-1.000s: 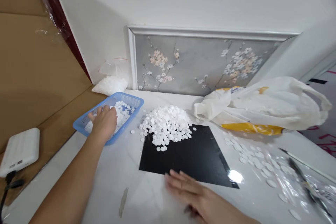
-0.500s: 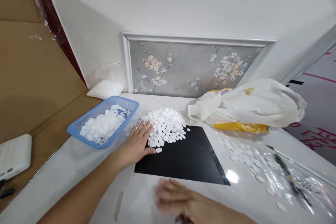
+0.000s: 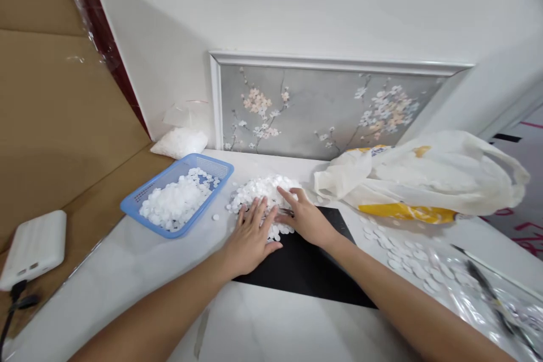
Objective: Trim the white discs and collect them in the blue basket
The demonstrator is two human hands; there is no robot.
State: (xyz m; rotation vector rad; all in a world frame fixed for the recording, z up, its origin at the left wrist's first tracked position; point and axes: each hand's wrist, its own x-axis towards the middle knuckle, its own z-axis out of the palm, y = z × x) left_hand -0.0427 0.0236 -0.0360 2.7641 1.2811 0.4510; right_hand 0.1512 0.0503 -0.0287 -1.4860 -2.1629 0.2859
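A heap of small white discs (image 3: 263, 188) lies at the back of a black sheet (image 3: 314, 268) on the white table. My left hand (image 3: 252, 237) rests on the near left side of the heap, fingers spread. On the heap's right side is my right hand (image 3: 303, 215), its fingers apart and bent over the discs; something thin and dark shows by its fingers, too small to name. To the left, a blue basket (image 3: 186, 228) holds many more white discs (image 3: 173, 203).
Behind the basket sits a clear bag of white pieces (image 3: 181, 142). A white and yellow plastic bag (image 3: 424, 181) lies at the right, with scattered discs (image 3: 407, 257) and clear wrappers before it. A white device (image 3: 36, 246) with a cable is far left.
My right hand has moved from the near table edge up to the heap. My left hand has shifted slightly right against the discs. The view has turned a little left.
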